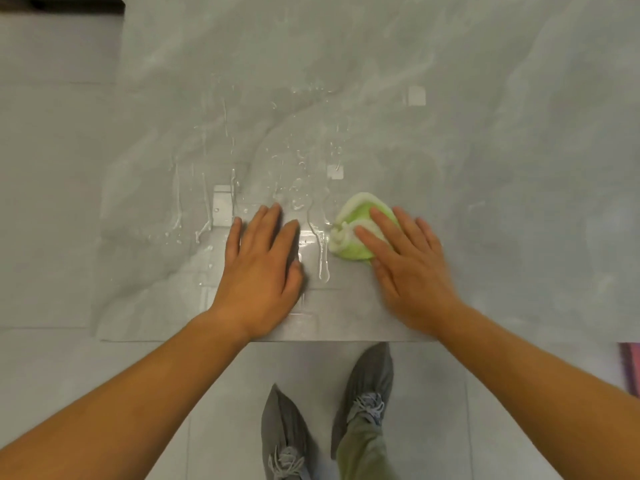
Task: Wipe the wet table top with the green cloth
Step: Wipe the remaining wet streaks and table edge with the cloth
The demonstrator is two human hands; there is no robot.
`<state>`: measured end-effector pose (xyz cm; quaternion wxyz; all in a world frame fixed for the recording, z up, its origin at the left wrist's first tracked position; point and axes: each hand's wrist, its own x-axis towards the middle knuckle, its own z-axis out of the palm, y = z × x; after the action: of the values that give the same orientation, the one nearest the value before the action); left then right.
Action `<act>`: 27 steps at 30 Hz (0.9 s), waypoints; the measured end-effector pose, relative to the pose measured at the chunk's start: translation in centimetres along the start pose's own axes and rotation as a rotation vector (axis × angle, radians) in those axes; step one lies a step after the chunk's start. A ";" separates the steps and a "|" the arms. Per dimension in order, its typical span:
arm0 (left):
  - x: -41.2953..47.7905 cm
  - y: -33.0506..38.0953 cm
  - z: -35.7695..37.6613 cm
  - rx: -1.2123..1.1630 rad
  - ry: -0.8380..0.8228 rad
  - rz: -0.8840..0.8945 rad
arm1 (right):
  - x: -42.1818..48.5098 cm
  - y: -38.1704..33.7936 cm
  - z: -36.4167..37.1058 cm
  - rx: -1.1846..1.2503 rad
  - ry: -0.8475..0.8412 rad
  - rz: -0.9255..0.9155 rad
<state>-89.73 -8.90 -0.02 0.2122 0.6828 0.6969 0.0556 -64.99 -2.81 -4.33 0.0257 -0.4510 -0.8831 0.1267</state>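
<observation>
A grey marble-look table top (381, 81) fills most of the view. Streaks and beads of water (298, 188) lie across its near middle. A bunched green and white cloth (353, 223) rests on the table near the front edge. My right hand (408, 261) lies flat on the cloth's right part, fingers spread and pressing it down. My left hand (263, 261) rests flat on the wet table to the left of the cloth, fingers together, holding nothing. A long water streak (322, 251) runs between the two hands.
The table's front edge (311, 337) runs just under my wrists. Below it are grey floor tiles (104, 358) and my two grey shoes (370, 382). A pink object (632, 368) shows at the right edge. A dark surface (59, 1) sits at the top left corner.
</observation>
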 end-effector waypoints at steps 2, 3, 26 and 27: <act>-1.2 -0.3 0.2 0.018 -0.016 0.009 | 1.9 -0.8 0.1 0.024 0.049 0.181; -1.7 -0.5 0.3 0.021 -0.022 0.012 | 2.6 -2.0 0.2 0.037 0.082 0.275; -4.6 -4.1 0.9 -0.041 0.085 0.011 | -0.6 -8.9 2.4 0.055 0.138 0.305; -4.3 -4.3 0.7 -0.061 0.107 0.001 | 0.4 -9.3 2.5 0.055 0.137 0.304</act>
<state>-93.52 -13.52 -1.23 0.1955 0.6723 0.7050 0.1132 -72.98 -8.25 -4.51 0.0788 -0.5860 -0.7971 0.1223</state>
